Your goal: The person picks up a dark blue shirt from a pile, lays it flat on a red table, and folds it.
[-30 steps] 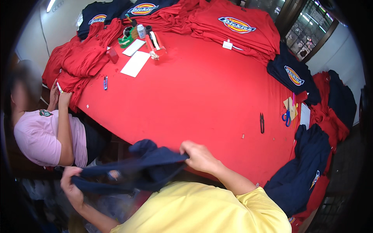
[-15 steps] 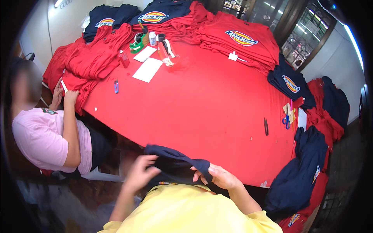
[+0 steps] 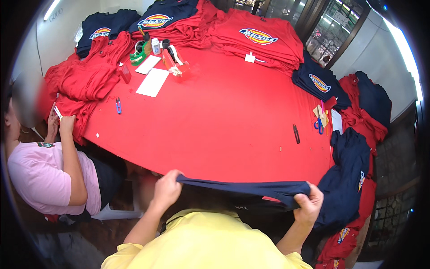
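Two hands, both clamped on one navy garment (image 3: 244, 188): left hand (image 3: 166, 190) fisted on one end, right hand (image 3: 309, 204) on the other, cloth pulled into a taut band between them. It hangs in the air at the near edge of the red table (image 3: 224, 116), not resting on it; the rest of the garment drops below the grip, mostly hidden by the yellow shirt.

Risks, as I judge them:
- The band looks bunched near the right-hand grip. Laid down like that, it would likely go crooked.
- The grip sits low against the table edge, so the hanging part could snag on it.
- Black snips (image 3: 296, 133) lie ahead of the right hand, blue-handled scissors (image 3: 318, 125) further out. Cloth flung forward could land on them.
- Navy stack (image 3: 347, 179) just outboard of the right hand; a sweep could drag it.

Surface: red cloth-covered top, open stretch directly ahead of the grip. Far side beyond it holds piled red shirts (image 3: 260, 38), navy shirts, white sheets of paper (image 3: 153, 82) and small bottles.

Room: a person in a pink shirt (image 3: 40, 179) sits outboard of the left hand, working on red cloth. Glazed panels behind the far stacks.
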{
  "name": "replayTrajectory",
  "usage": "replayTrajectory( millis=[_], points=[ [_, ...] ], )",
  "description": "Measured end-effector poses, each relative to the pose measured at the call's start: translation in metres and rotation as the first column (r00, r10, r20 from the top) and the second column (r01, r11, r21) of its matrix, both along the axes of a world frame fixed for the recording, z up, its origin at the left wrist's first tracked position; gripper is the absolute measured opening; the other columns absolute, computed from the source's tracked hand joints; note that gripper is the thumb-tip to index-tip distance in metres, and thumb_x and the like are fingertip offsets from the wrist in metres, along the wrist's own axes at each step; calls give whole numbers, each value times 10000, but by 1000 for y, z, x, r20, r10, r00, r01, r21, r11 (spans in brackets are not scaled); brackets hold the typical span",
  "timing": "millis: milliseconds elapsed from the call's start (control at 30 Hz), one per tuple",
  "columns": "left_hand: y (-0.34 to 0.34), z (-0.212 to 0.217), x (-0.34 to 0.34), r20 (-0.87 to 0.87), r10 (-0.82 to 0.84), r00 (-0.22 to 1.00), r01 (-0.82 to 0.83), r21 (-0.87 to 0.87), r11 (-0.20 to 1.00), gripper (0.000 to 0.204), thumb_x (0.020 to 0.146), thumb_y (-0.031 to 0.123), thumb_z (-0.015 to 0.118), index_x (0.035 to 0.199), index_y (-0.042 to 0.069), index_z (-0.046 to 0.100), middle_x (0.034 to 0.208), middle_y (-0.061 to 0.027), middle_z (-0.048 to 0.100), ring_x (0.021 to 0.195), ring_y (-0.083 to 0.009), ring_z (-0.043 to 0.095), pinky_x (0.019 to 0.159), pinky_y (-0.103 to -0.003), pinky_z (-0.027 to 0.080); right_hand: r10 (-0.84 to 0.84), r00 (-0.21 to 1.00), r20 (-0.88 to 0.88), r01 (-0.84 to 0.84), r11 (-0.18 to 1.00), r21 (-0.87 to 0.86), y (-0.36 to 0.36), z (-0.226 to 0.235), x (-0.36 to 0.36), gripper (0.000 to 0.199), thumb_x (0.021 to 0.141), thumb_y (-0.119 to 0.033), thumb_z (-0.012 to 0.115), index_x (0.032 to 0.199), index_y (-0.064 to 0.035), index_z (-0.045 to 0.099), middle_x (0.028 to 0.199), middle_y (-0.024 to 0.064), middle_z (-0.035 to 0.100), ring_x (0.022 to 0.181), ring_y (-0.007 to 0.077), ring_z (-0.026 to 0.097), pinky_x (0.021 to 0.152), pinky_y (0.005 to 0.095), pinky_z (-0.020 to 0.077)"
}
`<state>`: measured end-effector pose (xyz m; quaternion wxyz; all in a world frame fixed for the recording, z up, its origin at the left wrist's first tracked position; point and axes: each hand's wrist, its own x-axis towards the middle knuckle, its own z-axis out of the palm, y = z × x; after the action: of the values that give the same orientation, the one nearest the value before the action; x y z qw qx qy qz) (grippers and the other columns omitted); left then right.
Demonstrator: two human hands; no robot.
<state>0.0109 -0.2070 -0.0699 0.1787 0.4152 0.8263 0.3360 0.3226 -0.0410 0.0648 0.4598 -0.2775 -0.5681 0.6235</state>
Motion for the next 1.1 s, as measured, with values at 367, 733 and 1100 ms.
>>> replayTrajectory(
  millis=[367, 733, 1100],
  points=[
    [-1, 72, -10, 305, -154, 940, 24, 391, 920, 209, 946, 154, 534, 1058, 3, 625, 946, -113, 666, 904, -170, 631, 823, -294, 474, 149, 904, -400, -293, 898, -328, 15, -27, 4, 317, 964, -170, 539, 1220, 16, 516, 1199, 137, 610, 1072, 250, 619, 940, 413, 494],
    [-18, 59, -32, 696, -261, 669, -305, 577, 758, 286, 955, 274, 546, 1047, 14, 622, 944, -44, 634, 809, -130, 585, 719, -304, 476, -488, 799, -352, 384, 864, -327, 18, -41, 42, 153, 921, -114, 587, 1059, -54, 618, 940, 65, 689, 859, 207, 666, 793, 352, 537],
    [-21, 36, -9, 871, -484, -84, -276, 446, 851, 454, 809, 206, 677, 1177, -13, 526, 1013, -135, 627, 856, -251, 616, 715, -362, 502, 40, 816, -577, -268, 910, -316, 38, -65, 53, 444, 892, -309, 616, 1128, 66, 585, 1056, 241, 656, 999, 402, 639, 889, 564, 499]
  ],
)
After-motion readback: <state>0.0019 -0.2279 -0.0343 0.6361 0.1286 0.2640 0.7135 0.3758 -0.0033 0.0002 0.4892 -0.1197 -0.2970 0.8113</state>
